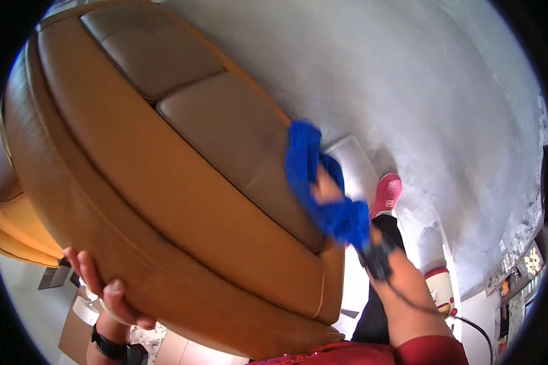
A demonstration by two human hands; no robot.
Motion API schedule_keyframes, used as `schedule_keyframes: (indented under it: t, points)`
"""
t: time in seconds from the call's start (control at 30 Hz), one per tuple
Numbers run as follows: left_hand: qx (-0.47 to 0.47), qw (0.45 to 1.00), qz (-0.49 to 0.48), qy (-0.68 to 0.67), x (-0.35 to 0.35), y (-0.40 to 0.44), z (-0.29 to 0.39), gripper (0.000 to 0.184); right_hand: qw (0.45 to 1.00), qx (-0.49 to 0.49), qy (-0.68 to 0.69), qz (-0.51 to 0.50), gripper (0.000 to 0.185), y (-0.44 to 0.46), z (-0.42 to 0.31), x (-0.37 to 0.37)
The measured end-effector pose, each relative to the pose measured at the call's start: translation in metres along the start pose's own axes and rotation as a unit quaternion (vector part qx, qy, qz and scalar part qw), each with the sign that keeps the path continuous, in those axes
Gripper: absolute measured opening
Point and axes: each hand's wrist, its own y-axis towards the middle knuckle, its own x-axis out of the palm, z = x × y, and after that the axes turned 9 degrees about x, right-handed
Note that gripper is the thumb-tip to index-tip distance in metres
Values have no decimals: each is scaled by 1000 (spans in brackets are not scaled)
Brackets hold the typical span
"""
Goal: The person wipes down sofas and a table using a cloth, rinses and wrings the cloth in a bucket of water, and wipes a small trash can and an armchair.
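A padded leather seat in orange-brown with dark brown panels (219, 128) fills the left and middle of the view. My left hand (106, 289) lies against its outer edge at the lower left, fingers apart on the leather. Near the seat's right end is my right hand (327, 185), blurred, with a bright blue cloth (302, 152) bunched around it. The cloth is beside the dark panel's edge; the fingers are partly hidden by it. Dark bands sit on both wrists.
Grey floor (377, 67) spreads across the upper right. A pink shoe (388, 193) and a dark trouser leg show right of the cloth. A white and red container (439, 289) stands by my right forearm, near a black cable. Orange upholstery (24, 234) appears at the far left.
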Motion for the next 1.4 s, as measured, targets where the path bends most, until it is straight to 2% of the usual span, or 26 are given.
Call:
schedule_keyframes:
  t: [0.13,0.17,0.2,0.3,0.33,0.4,0.47,0.5,0.53,0.6,0.67,0.7,0.73,0.83,0.87,0.93,0.97,1.03,1.1,1.17,1.2,1.27,1.3,1.33,1.37,1.4]
  points:
    - [-16,1000,3,-15,3,2,7,64,984,-144,-80,-72,64,-115,-69,-1]
    - [-16,1000,6,-15,2,3,8,64,983,-146,-82,-71,64,-107,-86,-4]
    - [-16,1000,4,-17,2,3,9,63,975,-195,-60,-85,61,-86,-103,-8]
    - [-14,1000,3,-17,4,2,7,63,935,-349,-56,13,48,-4,-112,34]
    - [-12,1000,11,-13,4,2,7,63,907,-347,-237,-20,46,25,-130,37]
    - [-5,1000,19,-13,7,3,5,66,935,-213,-281,-37,42,92,-188,42]
    - [6,1000,25,-14,10,6,5,68,973,-186,-127,-54,57,126,-221,37]
    - [5,1000,23,-13,10,6,5,69,974,-185,-119,-57,57,122,-215,41]
    - [4,1000,26,-9,8,6,5,70,962,-237,-131,-28,54,116,-206,45]
    - [3,1000,23,0,5,9,7,69,931,-347,-116,14,54,78,-183,40]
    - [-1,1000,3,-13,4,8,6,68,918,-364,-142,-67,62,9,-142,18]
    - [-11,999,28,-36,5,7,6,62,907,-358,-179,-131,62,-32,-125,5]
    - [-14,999,33,-30,4,7,6,62,914,-344,-139,-166,62,-66,-107,-4]
    - [-15,999,28,-41,8,6,8,59,899,-320,-190,-233,62,-127,-95,-13]
    - [-13,999,27,-44,9,6,9,59,930,-170,-6,-327,59,-128,-90,-6]
    - [-16,999,27,-42,8,8,10,60,933,-191,165,-256,50,-107,-103,20]
    - [-16,998,29,-51,8,6,10,60,919,-306,67,-240,43,-74,-131,28]
    - [-19,998,32,-52,8,6,11,59,832,-529,-96,-134,32,-8,-188,44]
    - [-25,997,27,-64,10,9,12,57,802,-571,-169,50,34,46,-239,72]
    - [-24,997,29,-64,9,11,13,56,893,-425,-124,-82,37,83,-301,71]
    - [-29,997,29,-64,10,11,14,55,891,-428,-129,-79,37,82,-302,72]
    - [-32,997,45,-62,12,13,14,55,852,-410,-326,-16,40,74,-302,68]
    - [-27,997,47,-53,15,14,14,55,916,-391,7,-85,48,53,-293,58]
    - [-22,998,45,-48,16,14,14,55,929,-344,-5,-139,55,36,-262,52]
    - [-21,996,62,-53,18,15,15,54,935,-277,53,-216,55,5,-243,38]
    - [-19,996,73,-54,19,15,15,53,927,-283,-5,-248,55,-32,-225,14]
